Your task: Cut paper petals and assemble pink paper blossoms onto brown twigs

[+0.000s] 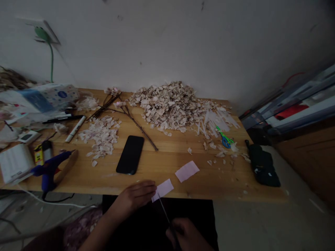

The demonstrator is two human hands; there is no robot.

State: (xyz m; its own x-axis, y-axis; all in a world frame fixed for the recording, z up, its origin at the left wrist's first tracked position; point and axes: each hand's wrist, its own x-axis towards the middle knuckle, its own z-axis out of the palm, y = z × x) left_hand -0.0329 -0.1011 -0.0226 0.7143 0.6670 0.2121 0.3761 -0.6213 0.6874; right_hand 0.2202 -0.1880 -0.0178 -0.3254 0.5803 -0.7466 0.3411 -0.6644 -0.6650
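Observation:
At the table's front edge my left hand (137, 197) pinches the left end of a small pale pink paper piece (164, 188). My right hand (184, 233), low in the view, is wrapped round the dark handles of a pair of scissors (164, 208). The blades point up and left, with their tip at the lower edge of the held paper. Whether the blades are apart cannot be made out. A second pink paper piece (187, 170) lies flat on the table, up and right of the held one. The fingers of my right hand are partly in shadow.
A black phone (130, 155) lies left of centre. Behind are a large heap of pale petals (170, 106), a smaller petal pile (102, 136) and a twig (141, 129). A blue glue gun (51, 170) is at left; green-blue scissors (225, 139) and a dark pouch (263, 165) at right.

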